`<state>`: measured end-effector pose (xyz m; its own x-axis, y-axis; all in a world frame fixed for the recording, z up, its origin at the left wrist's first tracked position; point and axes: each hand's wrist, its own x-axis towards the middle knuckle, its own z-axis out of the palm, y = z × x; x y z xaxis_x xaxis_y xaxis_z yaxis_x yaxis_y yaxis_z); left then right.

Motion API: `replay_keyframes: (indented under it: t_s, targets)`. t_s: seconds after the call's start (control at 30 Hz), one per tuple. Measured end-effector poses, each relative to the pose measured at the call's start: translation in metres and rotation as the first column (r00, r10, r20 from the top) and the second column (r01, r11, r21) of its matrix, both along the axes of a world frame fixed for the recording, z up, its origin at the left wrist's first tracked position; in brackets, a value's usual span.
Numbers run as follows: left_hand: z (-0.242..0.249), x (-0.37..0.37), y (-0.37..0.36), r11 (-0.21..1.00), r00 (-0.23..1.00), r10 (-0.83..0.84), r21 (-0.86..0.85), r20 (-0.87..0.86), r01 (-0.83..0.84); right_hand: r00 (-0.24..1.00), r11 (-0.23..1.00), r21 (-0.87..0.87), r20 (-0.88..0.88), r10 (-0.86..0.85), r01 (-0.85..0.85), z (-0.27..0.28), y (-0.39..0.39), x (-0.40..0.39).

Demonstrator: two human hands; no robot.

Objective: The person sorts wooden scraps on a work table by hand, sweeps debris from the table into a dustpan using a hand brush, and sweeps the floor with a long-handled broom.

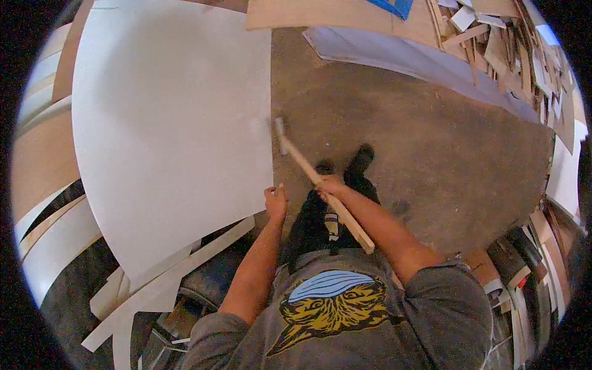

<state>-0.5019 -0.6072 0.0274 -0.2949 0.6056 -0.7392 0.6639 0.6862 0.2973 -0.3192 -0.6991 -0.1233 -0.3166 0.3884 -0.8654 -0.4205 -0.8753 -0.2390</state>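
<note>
My right hand (332, 186) is wrapped around the middle of a long, square-edged wooden stick (353, 228). The stick runs from near my waist out to a pale grey crosspiece (282, 135), blurred, at its far end. That crosspiece lies right by the edge of a large white sheet (179, 123), which fills the left side. My left hand (275, 201) is closed, thumb up, close to the sheet's near right corner; what its fingers hold, if anything, I cannot make out.
Brown floor (431, 148) spreads under my feet. A whitish folded sheet (407, 61) lies ahead, below a wooden board (345, 15) with a blue piece (394, 6). Wood scraps (493, 43) are heaped at far right. Long strips (166, 274) lie at lower left.
</note>
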Motion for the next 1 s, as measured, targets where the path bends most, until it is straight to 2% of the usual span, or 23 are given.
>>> replay_keyframes:
  t_s: [0.03, 0.1, 0.2, 0.27, 0.3, 0.33, 0.4, 0.47, 0.53, 0.57, 0.63, 0.67, 0.77, 0.8, 0.87, 0.9, 0.93, 0.97, 1.0]
  targets:
    - [-0.008, -0.012, -0.003, 0.998, 0.998, -0.036, 0.041, -0.045, 0.038, 0.997, 0.998, -0.002, 0.037, -0.060, 0.060, 0.026, -0.006, 0.023]
    - [-0.040, -0.037, -0.014, 0.985, 0.986, -0.098, 0.126, -0.134, 0.115, 0.977, 0.998, 0.054, 0.207, -0.051, 0.041, 0.053, -0.024, 0.046]
    - [-0.028, -0.024, -0.015, 0.983, 0.985, -0.115, 0.129, -0.126, 0.131, 0.971, 0.996, 0.089, 0.239, -0.002, -0.020, 0.149, -0.002, 0.071]
    - [-0.025, -0.005, -0.009, 0.979, 0.987, -0.112, 0.156, -0.120, 0.130, 0.999, 0.998, 0.060, 0.041, 0.027, -0.029, 0.085, 0.018, 0.035]
    - [-0.022, 0.001, -0.006, 0.977, 0.986, -0.114, 0.166, -0.120, 0.133, 1.000, 0.998, 0.067, -0.019, 0.019, -0.018, 0.073, 0.032, 0.020]
    - [-0.013, 0.012, -0.001, 0.975, 0.995, -0.098, 0.199, -0.034, 0.103, 0.997, 0.997, 0.072, -0.079, 0.013, -0.007, 0.061, 0.046, 0.005]
    - [0.009, 0.029, 0.011, 0.966, 0.987, -0.073, 0.257, 0.142, 0.034, 0.999, 0.994, 0.111, -0.053, -0.004, 0.010, 0.044, 0.069, -0.002]
    - [0.003, 0.025, 0.018, 0.963, 0.985, -0.067, 0.267, 0.157, 0.023, 0.999, 0.992, 0.123, 0.039, 0.003, -0.008, -0.009, 0.070, -0.004]
    - [0.006, 0.022, 0.029, 0.973, 0.986, -0.069, 0.229, 0.150, 0.033, 0.993, 0.987, -0.117, 0.068, -0.100, 0.107, -0.039, 0.046, 0.026]
    - [0.011, 0.021, 0.037, 0.981, 0.989, -0.073, 0.188, 0.132, 0.048, 0.977, 0.999, 0.006, 0.210, -0.043, 0.042, -0.021, 0.036, 0.043]
    - [0.004, 0.013, 0.051, 0.984, 0.986, -0.115, 0.153, 0.118, 0.096, 0.931, 0.994, 0.105, 0.358, -0.067, 0.031, 0.062, 0.031, 0.059]
    - [-0.011, 0.001, 0.053, 0.979, 0.980, -0.154, 0.153, 0.123, 0.134, 0.923, 0.990, 0.089, 0.362, -0.133, 0.108, 0.104, 0.034, 0.054]
    - [-0.054, -0.039, 0.080, 0.926, 0.940, -0.339, 0.191, 0.039, 0.326, 0.944, 0.992, 0.027, 0.304, -0.129, 0.126, 0.107, 0.042, 0.001]
    - [-0.059, -0.057, 0.087, 0.900, 0.920, -0.392, 0.199, -0.015, 0.387, 0.954, 0.980, 0.001, 0.227, -0.195, 0.200, 0.102, 0.055, -0.019]
    - [-0.032, -0.074, 0.118, 0.923, 0.928, -0.369, 0.132, 0.044, 0.361, 0.939, 0.939, -0.054, 0.058, -0.338, 0.341, 0.089, 0.098, -0.057]
    - [-0.023, -0.082, 0.136, 0.931, 0.931, -0.359, 0.104, 0.074, 0.350, 0.955, 0.957, -0.037, 0.090, -0.283, 0.287, 0.089, 0.125, -0.061]
    - [-0.036, -0.109, 0.144, 0.906, 0.908, -0.404, 0.190, 0.114, 0.379, 0.967, 0.973, -0.031, 0.122, -0.224, 0.229, 0.097, 0.150, -0.063]
    - [-0.034, -0.125, 0.157, 0.906, 0.911, -0.401, 0.186, 0.094, 0.379, 0.974, 0.985, -0.025, 0.154, -0.167, 0.173, 0.102, 0.166, -0.068]
    - [-0.029, -0.138, 0.169, 0.906, 0.913, -0.400, 0.181, 0.080, 0.382, 0.962, 0.971, -0.016, 0.135, -0.236, 0.240, 0.078, 0.156, -0.071]
